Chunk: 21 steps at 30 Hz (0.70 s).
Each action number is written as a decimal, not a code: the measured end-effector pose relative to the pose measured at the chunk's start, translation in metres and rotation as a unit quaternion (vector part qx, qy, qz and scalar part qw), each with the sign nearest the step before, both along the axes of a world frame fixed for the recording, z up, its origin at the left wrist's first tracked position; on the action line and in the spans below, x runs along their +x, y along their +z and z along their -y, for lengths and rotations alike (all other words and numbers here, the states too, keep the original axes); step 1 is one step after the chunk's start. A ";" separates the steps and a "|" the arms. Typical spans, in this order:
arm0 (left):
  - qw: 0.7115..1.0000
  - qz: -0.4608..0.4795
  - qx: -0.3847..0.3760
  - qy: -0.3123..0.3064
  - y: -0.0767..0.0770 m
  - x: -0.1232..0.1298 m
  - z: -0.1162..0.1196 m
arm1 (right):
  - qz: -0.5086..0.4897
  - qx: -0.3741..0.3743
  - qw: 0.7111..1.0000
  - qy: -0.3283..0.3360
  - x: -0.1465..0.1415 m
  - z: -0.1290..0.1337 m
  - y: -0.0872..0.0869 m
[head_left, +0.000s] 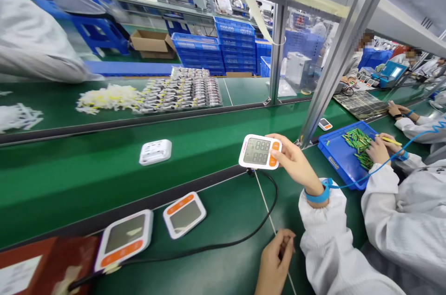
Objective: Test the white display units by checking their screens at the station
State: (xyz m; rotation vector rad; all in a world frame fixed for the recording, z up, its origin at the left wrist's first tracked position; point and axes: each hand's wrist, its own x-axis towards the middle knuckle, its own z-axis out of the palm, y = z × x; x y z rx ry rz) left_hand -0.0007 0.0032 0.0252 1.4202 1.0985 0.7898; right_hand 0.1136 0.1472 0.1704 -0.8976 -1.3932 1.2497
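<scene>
Fingers [278, 148] of my right hand [296, 162] pinch the lit monitor [259, 151] above the near bench edge, left hand [275, 262] curled shut on the black cable [195, 251]; I'm checking its display, and next probably comes a steady set-down.

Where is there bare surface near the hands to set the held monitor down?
Bare green mat lies between the black cable and the right hand holding the lit monitor. The belt right of the white unit is bare. Two monitors crowd the left.
</scene>
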 end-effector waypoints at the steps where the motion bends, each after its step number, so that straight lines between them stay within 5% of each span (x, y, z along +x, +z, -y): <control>1: 1.000 0.000 0.001 -0.001 0.000 0.000 0.000 | -0.002 0.000 1.000 0.001 0.000 0.000 0.000; 21: 1.000 -0.003 -0.007 0.000 0.003 0.001 0.000 | -0.005 0.018 1.000 0.014 0.003 -0.001 -0.001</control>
